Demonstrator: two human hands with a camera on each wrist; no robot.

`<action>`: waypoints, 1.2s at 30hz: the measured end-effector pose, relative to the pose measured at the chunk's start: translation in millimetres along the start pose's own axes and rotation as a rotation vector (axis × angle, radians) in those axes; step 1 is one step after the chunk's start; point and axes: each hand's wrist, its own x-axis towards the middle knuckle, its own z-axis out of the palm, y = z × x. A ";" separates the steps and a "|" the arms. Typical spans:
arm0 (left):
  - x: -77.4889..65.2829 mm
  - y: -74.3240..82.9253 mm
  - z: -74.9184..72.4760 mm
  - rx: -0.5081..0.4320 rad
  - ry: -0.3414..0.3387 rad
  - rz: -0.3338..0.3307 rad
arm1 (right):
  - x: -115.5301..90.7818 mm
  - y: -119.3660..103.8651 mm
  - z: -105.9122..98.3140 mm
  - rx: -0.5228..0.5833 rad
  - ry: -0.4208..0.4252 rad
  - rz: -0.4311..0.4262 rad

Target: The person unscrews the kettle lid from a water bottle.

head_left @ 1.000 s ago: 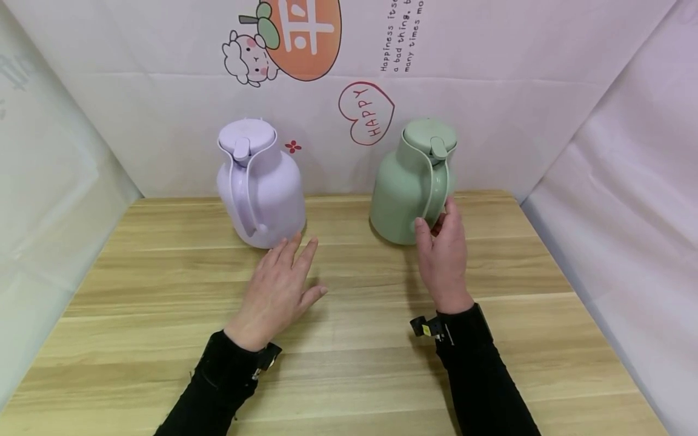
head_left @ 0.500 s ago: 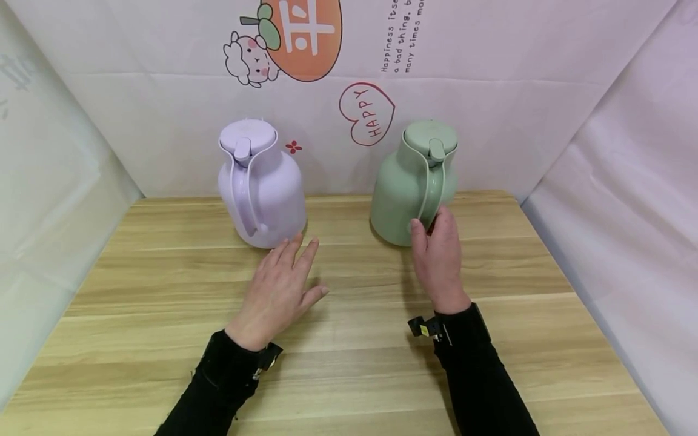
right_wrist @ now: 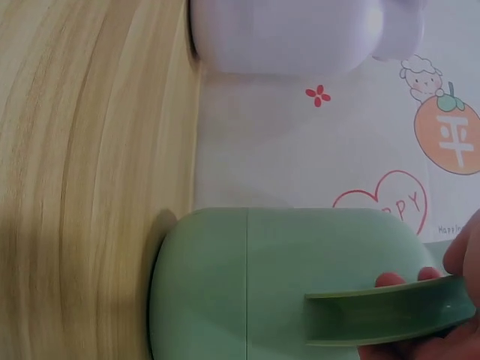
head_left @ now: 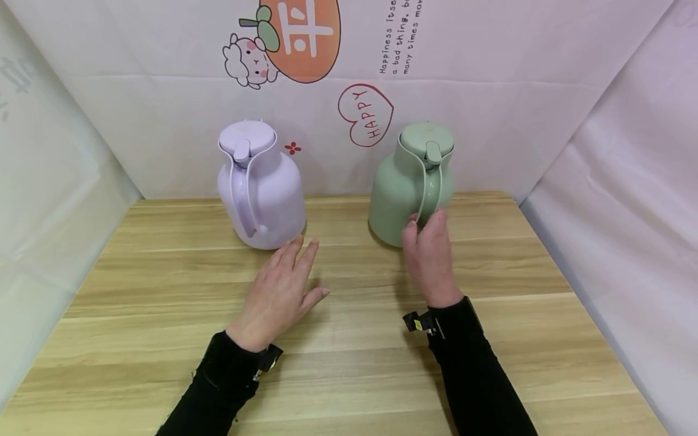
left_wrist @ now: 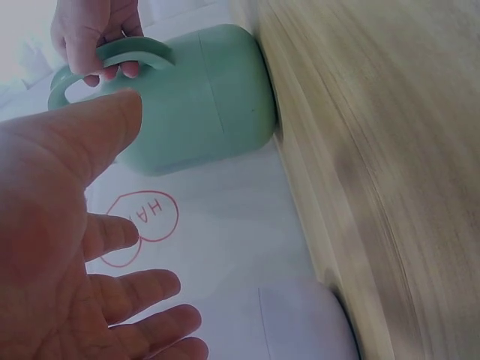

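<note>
A green thermos jug (head_left: 389,197) stands upright at the back right of the wooden table, its handle (head_left: 432,191) facing forward. My right hand (head_left: 429,260) grips the lower part of that handle; in the left wrist view the fingers curl through its loop. From the right wrist, fingertips show on both sides of the handle (right_wrist: 375,311). To the left stands a lilac thermos jug (head_left: 280,188), also upright with its lid on. My left hand (head_left: 275,293) is just in front of its base, palm down, fingers spread and holding nothing.
The wooden table (head_left: 349,363) ends at a white printed cloth (head_left: 338,163) close behind both jugs. White cloth walls (head_left: 611,242) rise on either side. A stretch of table separates the two jugs.
My right hand has moved slightly left and its fingers have closed round the green jug's handle. The handle has swung a little left. My left hand stays almost still.
</note>
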 end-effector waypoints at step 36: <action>37.8 24.8 4.7 -0.141 0.026 -0.005 | -16.1 -16.0 19.4 0.032 0.067 -0.015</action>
